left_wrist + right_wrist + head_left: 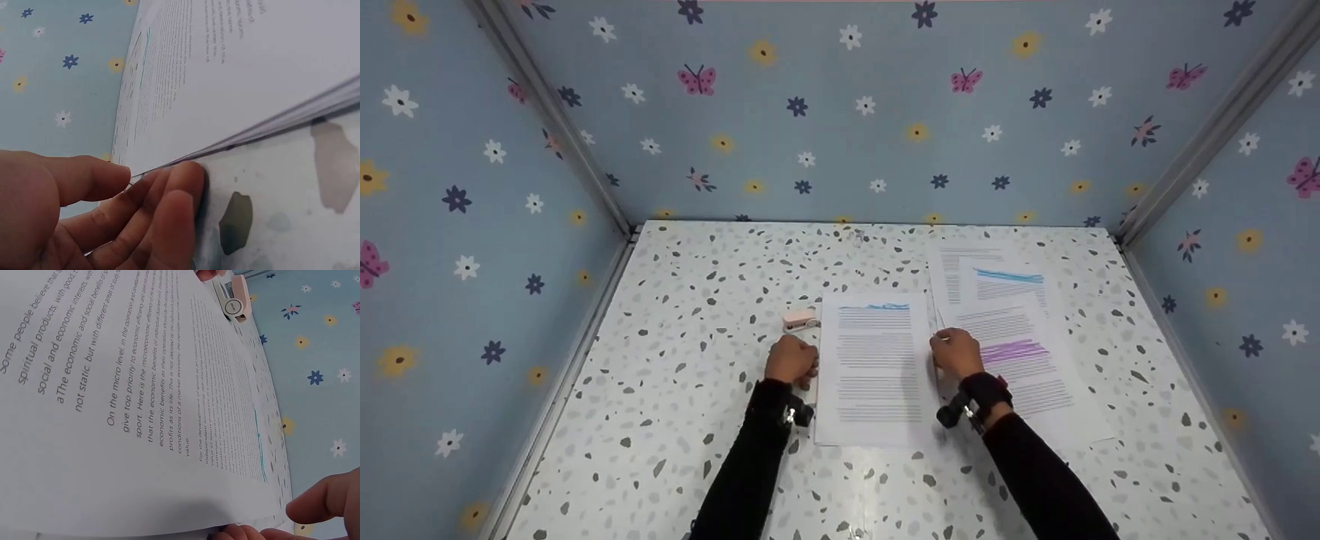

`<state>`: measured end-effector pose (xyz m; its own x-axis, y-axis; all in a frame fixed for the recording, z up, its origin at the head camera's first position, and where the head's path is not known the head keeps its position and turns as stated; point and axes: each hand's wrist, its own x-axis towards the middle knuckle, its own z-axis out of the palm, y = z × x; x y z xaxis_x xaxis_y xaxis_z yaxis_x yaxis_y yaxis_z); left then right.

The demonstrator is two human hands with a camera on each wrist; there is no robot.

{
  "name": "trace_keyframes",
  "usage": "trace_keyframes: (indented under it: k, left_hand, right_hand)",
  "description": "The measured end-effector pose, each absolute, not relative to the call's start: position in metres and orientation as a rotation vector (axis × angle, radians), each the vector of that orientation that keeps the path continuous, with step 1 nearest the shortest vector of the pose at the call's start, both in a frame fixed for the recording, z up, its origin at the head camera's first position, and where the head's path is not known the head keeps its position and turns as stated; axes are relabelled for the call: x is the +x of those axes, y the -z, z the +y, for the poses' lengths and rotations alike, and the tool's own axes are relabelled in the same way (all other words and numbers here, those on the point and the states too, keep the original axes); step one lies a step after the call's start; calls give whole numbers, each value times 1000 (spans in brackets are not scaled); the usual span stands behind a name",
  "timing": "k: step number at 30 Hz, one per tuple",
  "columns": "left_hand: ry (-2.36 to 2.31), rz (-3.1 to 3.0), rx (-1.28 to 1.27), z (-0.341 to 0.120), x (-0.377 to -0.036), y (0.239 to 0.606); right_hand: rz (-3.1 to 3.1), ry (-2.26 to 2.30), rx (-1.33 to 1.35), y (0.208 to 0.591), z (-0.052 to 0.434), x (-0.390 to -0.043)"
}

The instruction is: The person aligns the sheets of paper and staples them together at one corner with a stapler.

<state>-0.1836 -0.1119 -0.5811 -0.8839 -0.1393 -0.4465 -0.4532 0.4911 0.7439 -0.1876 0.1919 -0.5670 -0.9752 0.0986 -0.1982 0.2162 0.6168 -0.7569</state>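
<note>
A stack of printed sheets (874, 367) lies between both hands, its top page marked with blue strokes near the heading. Along its left edge my left hand (793, 360) pinches the border, the thumb (95, 179) above and curled fingers below. My right hand (958, 352) is at the opposite edge. In the right wrist view its fingertips (239, 532) touch the stack's side, while the thumb (315, 500) stands raised apart from the paper. A small pink stapler (800, 320) lies just beyond the left hand, beside the stack; the right wrist view shows it too.
More printed sheets (1072, 397) overlap at the right, one with purple highlighting and another with blue. They reach under the right hand and wrist. Flowered panels (840, 112) stand behind and on both sides of the speckled white table (675, 420).
</note>
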Motion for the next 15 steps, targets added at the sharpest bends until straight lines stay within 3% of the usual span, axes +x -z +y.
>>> trace_keyframes:
  k: [15]
  left_hand:
    - [-1266,2456,-498,-110,-188,582]
  right_hand:
    - [2717,1278,296,570,189,-189]
